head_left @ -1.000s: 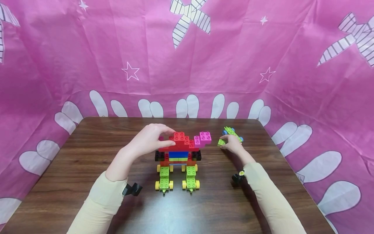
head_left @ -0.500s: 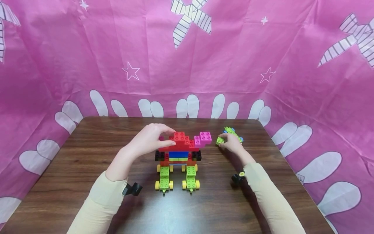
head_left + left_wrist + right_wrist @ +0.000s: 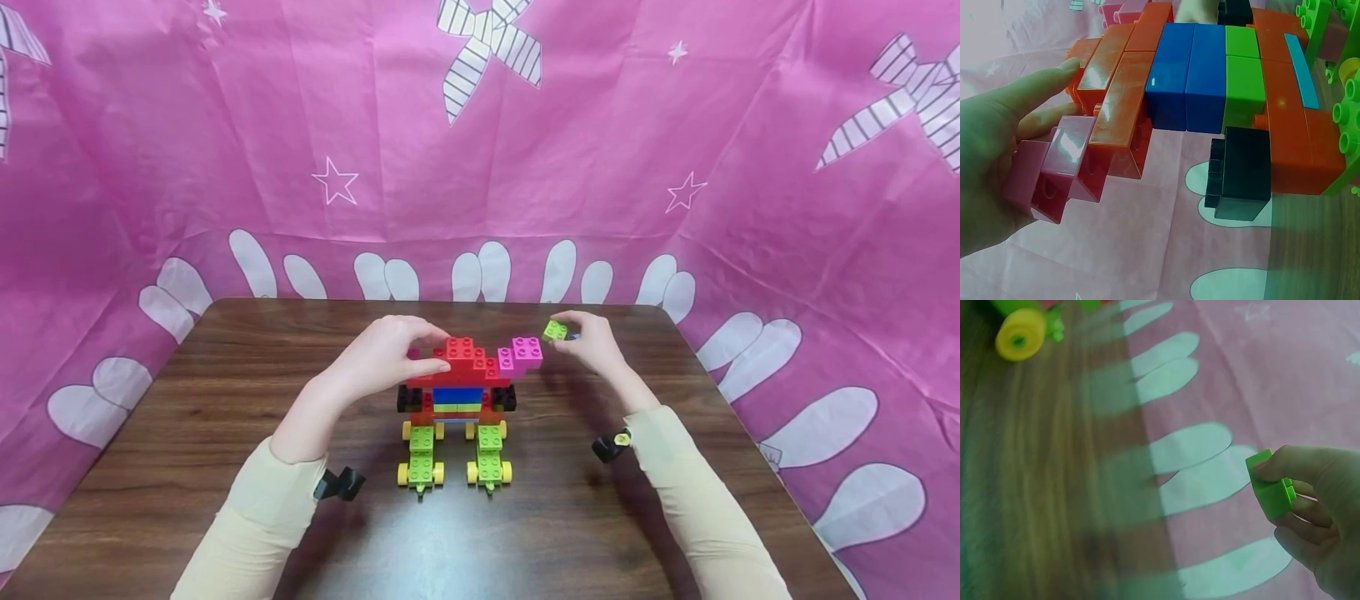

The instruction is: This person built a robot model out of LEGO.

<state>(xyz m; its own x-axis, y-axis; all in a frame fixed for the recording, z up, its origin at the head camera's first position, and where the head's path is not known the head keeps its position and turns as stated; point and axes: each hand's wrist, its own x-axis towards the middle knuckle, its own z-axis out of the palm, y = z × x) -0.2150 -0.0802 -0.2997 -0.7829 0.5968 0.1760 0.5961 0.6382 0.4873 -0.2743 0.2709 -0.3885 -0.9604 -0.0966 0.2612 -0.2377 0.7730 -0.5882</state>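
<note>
A toy built of big bricks stands mid-table in the head view: a stepped red top (image 3: 463,357), a blue and green middle (image 3: 458,397), black bricks (image 3: 506,399) at the sides, and green wheeled bases (image 3: 490,458) with yellow wheels below. My left hand (image 3: 382,354) grips the red top from the left, thumb in front. In the left wrist view, pink bricks (image 3: 1066,156) jut out by that hand. My right hand (image 3: 596,343) pinches a small green brick (image 3: 556,331) between thumb and fingers, off the table, to the right of the toy's pink bricks (image 3: 525,353).
The toy stands on a dark wooden table (image 3: 225,375). A pink patterned cloth (image 3: 585,167) hangs behind and beside the table. A bit of blue (image 3: 574,337) shows behind my right hand; the green piece with blue wheels there is mostly hidden.
My right hand has lifted the small green brick up and a little to the left, away from beside the blue-wheeled piece. My left hand and the toy have stayed put.
</note>
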